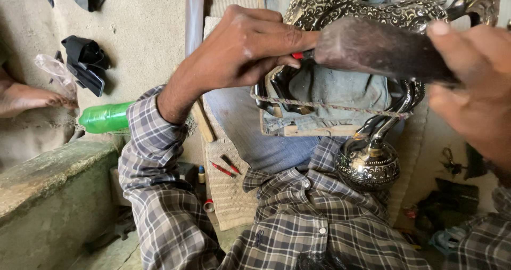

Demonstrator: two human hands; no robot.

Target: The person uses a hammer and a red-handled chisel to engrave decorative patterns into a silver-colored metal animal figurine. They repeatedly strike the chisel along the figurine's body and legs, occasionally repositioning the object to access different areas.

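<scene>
Head view, looking straight down: nearest is the plaid shirt [298,227] at the bottom of the frame, with a round engraved metal knob [367,166] sitting just above it, right of centre. That knob belongs to an ornate metal piece [340,3] that curves up across the lap to the top of the frame, lashed down with a cord [330,106] over a grey cloth [330,89] and a wood block [319,130]. The left hand [245,49], upper centre, is closed around a small red-tipped tool [298,56] pressed against the metal. The right hand [474,83], at the right edge, grips a dark mallet [383,46] held level above the tool end. Looks to me like chasing or engraving work mid-stroke; I'd guess the next tap needs the tool kept steady on the line and a light, square hit. On the mat [229,190] lower centre lie two spare red tools [226,168]. Further left there's a green bottle [106,116] and a black object [85,62] on the floor.
</scene>
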